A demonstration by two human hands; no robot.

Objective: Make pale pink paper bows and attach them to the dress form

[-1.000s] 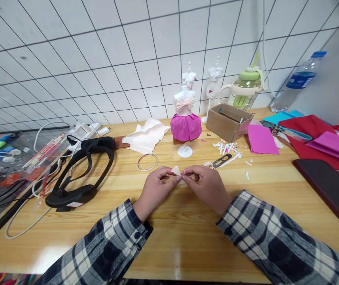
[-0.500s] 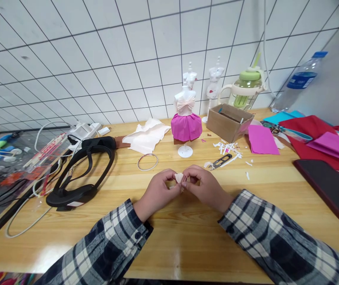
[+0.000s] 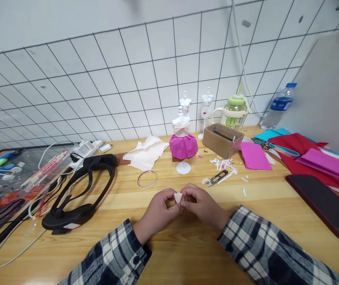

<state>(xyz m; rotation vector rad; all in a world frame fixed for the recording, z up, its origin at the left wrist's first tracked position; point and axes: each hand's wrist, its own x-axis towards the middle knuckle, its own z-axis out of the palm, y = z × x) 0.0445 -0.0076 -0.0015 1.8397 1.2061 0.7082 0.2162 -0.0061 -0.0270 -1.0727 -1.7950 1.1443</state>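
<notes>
Between my fingertips is a small piece of pale pink crepe paper (image 3: 178, 197), gathered into a fan shape. My left hand (image 3: 163, 208) pinches it from the left. My right hand (image 3: 202, 204) pinches its right side, fingertips touching those of the left. Behind my hands stands a small white dress form (image 3: 181, 124) on a round base, with a pleated pale bow on its chest and a puffed magenta skirt (image 3: 183, 146). A thin hoop (image 3: 147, 179) lies beyond my left hand, and thread snips (image 3: 216, 178) lie beyond my right.
A crumpled pale pink sheet (image 3: 145, 153) lies at the back. White paper scraps (image 3: 224, 163) lie before a cardboard box (image 3: 222, 140). Coloured papers (image 3: 255, 156) and a dark phone (image 3: 323, 206) sit right; a black headset strap (image 3: 80, 213), power strip (image 3: 88, 150) and cables are left.
The view has tilted up, so everything on the table sits lower in the picture. Both hands still pinch the pale paper, with only slight finger movement.
</notes>
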